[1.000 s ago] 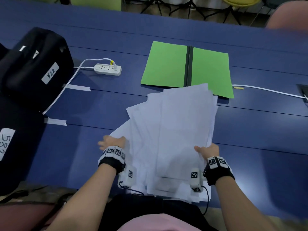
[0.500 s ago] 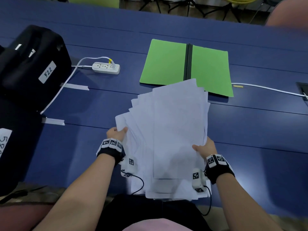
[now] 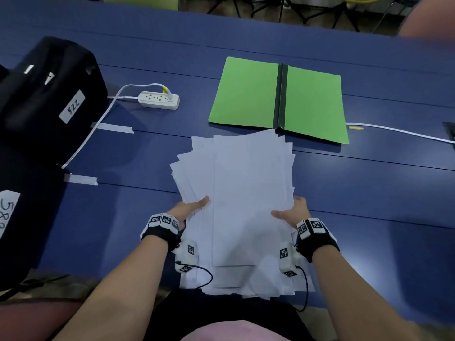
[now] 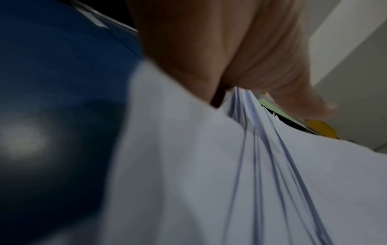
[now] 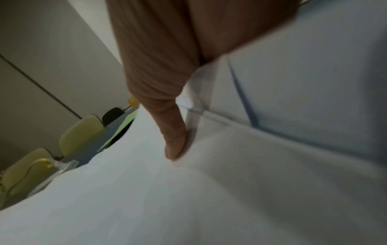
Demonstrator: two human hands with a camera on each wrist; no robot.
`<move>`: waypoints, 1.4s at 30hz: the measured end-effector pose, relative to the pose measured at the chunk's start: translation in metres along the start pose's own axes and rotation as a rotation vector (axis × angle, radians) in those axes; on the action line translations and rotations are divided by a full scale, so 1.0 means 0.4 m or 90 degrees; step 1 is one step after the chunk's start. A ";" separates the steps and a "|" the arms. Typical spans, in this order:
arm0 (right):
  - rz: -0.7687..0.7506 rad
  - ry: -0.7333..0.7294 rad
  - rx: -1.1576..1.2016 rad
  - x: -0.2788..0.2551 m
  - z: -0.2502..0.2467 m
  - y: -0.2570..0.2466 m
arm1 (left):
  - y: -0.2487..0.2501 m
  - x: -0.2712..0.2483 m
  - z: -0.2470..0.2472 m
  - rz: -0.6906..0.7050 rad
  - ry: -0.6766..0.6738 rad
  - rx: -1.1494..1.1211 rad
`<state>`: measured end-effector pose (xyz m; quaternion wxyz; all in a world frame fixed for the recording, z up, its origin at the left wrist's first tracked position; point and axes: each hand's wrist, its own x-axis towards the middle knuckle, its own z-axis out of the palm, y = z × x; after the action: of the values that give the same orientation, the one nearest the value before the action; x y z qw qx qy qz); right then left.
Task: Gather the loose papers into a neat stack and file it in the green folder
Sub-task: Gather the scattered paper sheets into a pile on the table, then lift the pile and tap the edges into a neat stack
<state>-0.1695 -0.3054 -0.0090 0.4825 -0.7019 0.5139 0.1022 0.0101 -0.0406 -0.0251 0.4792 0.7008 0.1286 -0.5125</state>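
A fanned pile of white papers (image 3: 246, 193) lies on the blue table (image 3: 369, 193) in front of me, its near end hanging over the table edge. My left hand (image 3: 194, 205) grips the pile's left side with the thumb on top. My right hand (image 3: 290, 210) grips the right side, thumb on the top sheet. In the left wrist view the papers (image 4: 230, 165) show as several separated edges under the hand (image 4: 209, 58). The right wrist view shows my thumb (image 5: 173, 132) pressing on the papers (image 5: 188, 199). The green folder (image 3: 278, 99) lies open and flat just beyond the pile.
A white power strip (image 3: 158, 100) with its cable lies left of the folder. Black bags (image 3: 46, 99) with number labels stand at the left. A white cable (image 3: 398, 131) runs along the table at the right. Tape strips (image 3: 81, 179) mark the table.
Both hands have pushed inward and away from me along the pile's sides, and the spread sheets have drawn together into a narrower pile.
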 end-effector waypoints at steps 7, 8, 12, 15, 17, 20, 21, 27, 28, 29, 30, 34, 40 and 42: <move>-0.023 -0.058 0.146 -0.030 -0.004 -0.030 | 0.015 -0.020 0.005 -0.036 0.028 0.084; -0.008 -0.073 0.169 -0.033 -0.007 -0.028 | 0.021 -0.028 0.011 -0.028 0.046 0.092; 0.038 -0.153 0.127 -0.001 -0.008 0.033 | 0.037 -0.042 0.041 0.028 0.072 0.094; 0.020 -0.215 0.101 -0.033 -0.043 0.032 | 0.043 -0.062 0.047 0.057 0.047 0.058; 0.020 -0.264 0.158 -0.079 -0.078 0.025 | 0.039 -0.069 0.030 0.049 0.011 0.033; 0.004 -0.320 0.273 -0.094 -0.096 0.047 | 0.028 -0.055 0.003 0.002 -0.060 0.023; 0.016 -0.301 0.277 -0.093 -0.087 0.044 | 0.027 -0.055 0.004 -0.025 -0.080 0.023; 0.018 -0.180 0.221 -0.085 -0.038 0.042 | 0.061 -0.068 0.045 -0.010 -0.064 0.163; 0.020 -0.203 0.251 -0.088 -0.045 0.047 | 0.060 -0.069 0.036 -0.005 -0.067 0.139; 0.021 -0.223 0.282 -0.099 -0.055 0.044 | 0.049 -0.048 0.023 -0.006 -0.078 0.101; 0.011 -0.243 0.309 -0.103 -0.063 0.046 | 0.044 -0.043 0.015 -0.024 -0.084 0.083; 0.033 -0.153 0.286 -0.066 -0.038 0.051 | 0.052 -0.032 0.048 0.039 -0.005 0.030; -0.084 0.015 0.273 -0.097 -0.099 -0.069 | 0.184 -0.153 0.118 0.260 0.047 -0.010; -0.147 0.090 0.342 -0.142 -0.150 -0.148 | 0.257 -0.215 0.128 0.358 0.030 -0.028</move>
<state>-0.1678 -0.3167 0.0921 0.6226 -0.6081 0.4715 -0.1423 0.0106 -0.1073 0.1018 0.6146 0.7102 -0.0482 -0.3399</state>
